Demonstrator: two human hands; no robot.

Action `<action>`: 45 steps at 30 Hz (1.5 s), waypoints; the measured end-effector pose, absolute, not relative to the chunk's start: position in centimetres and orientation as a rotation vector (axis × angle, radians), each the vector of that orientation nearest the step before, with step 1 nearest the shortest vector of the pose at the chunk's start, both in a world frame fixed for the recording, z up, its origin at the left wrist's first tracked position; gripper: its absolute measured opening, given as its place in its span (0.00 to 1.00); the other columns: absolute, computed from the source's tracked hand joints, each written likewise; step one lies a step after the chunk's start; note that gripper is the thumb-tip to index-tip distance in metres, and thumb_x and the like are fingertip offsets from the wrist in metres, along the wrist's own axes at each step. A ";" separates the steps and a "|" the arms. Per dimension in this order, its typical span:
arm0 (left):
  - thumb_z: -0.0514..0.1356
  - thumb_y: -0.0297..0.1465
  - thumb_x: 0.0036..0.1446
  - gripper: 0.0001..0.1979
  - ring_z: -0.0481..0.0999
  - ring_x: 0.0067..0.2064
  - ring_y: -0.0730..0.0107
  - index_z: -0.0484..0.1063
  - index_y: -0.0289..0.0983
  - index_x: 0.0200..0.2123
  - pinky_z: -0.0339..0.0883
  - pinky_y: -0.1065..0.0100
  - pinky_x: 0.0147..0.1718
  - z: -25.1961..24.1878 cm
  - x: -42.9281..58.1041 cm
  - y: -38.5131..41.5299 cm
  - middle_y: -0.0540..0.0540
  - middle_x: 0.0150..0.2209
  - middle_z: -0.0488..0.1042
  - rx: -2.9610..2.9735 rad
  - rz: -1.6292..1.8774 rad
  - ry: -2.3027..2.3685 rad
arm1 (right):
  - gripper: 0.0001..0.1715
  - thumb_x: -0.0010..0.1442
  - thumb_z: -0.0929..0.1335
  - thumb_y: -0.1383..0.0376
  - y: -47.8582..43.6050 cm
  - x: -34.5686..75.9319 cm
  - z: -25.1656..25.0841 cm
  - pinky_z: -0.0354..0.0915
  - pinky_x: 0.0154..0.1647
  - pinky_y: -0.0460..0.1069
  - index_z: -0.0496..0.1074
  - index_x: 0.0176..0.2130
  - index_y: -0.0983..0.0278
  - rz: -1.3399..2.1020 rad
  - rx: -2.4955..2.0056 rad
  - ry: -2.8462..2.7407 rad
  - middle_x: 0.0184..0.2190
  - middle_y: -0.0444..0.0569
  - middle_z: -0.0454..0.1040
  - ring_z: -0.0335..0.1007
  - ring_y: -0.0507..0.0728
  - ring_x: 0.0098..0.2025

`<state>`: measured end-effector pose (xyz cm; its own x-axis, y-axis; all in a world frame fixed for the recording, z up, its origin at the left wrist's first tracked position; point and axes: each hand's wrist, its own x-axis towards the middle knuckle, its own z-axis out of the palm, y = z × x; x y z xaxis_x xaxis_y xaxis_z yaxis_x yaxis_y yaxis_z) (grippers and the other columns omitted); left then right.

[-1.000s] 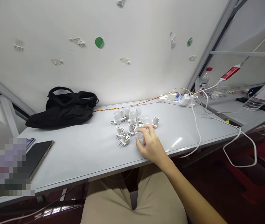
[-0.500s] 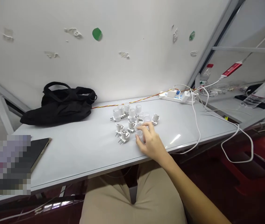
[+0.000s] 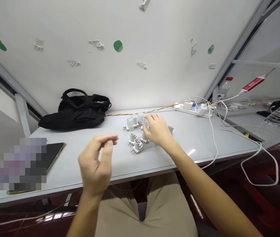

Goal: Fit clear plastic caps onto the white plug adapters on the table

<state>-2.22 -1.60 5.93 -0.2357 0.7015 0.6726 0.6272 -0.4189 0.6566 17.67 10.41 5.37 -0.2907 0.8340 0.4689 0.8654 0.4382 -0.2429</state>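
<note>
So the white plug-in pieces (image 3: 138,145) are bunched up near the middle of the desk (image 3: 72,143), some wearing clear tops, and the two nearest the front edge bare, prongs showing. Using that bunch as the clock centre: the right hand (image 3: 158,130) is at about 3 o'clock, reaching over it with the thumb beside a clear cap (image 3: 145,123). The back of the hand blocks the fingertips, so can't tell if those fingers are clamped on it. One more white piece peeks out past the far side of that hand.

Left hand (image 3: 96,161) is up around 8 o'clock, nothing visible in it, fingers curled with the thumb tip right by them; can't tell if they actually touch. Black bag (image 3: 80,113) lies toward 10 o'clock, power strip (image 3: 189,111) toward 2, dark flat device (image 3: 53,154) between 8 and 9.
</note>
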 end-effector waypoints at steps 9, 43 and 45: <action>0.58 0.33 0.66 0.08 0.79 0.39 0.66 0.78 0.41 0.40 0.74 0.66 0.39 0.1 -1.8 0.4 0.47 0.40 0.79 1.979 1.351 1.569 | 0.16 0.68 0.64 0.63 11.2 16.9 6.6 0.67 0.40 0.53 0.72 0.53 0.63 0.034 -1.648 -2.258 0.48 0.58 0.76 0.76 0.64 0.43; 0.66 0.36 0.61 0.14 0.81 0.50 0.59 0.78 0.45 0.50 0.75 0.61 0.50 0.4 -1.9 -0.3 0.47 0.49 0.82 2.057 0.959 1.307 | 0.18 0.62 0.74 0.61 2.6 21.4 0.0 0.76 0.39 0.50 0.74 0.52 0.60 0.848 -0.825 -2.016 0.43 0.50 0.80 0.77 0.55 0.38; 0.67 0.36 0.61 0.13 0.81 0.50 0.58 0.78 0.44 0.49 0.75 0.61 0.50 0.4 -1.9 -0.2 0.47 0.48 0.82 2.052 0.976 1.322 | 0.17 0.62 0.74 0.60 2.6 21.4 -0.3 0.76 0.36 0.49 0.74 0.50 0.60 0.815 -0.837 -2.005 0.40 0.49 0.80 0.76 0.54 0.34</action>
<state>-1.86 -0.22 0.43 0.2688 0.9168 0.2954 0.5526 -0.3980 0.7323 21.37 2.62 -0.34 -0.4626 0.7810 0.4196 0.2667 0.5740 -0.7742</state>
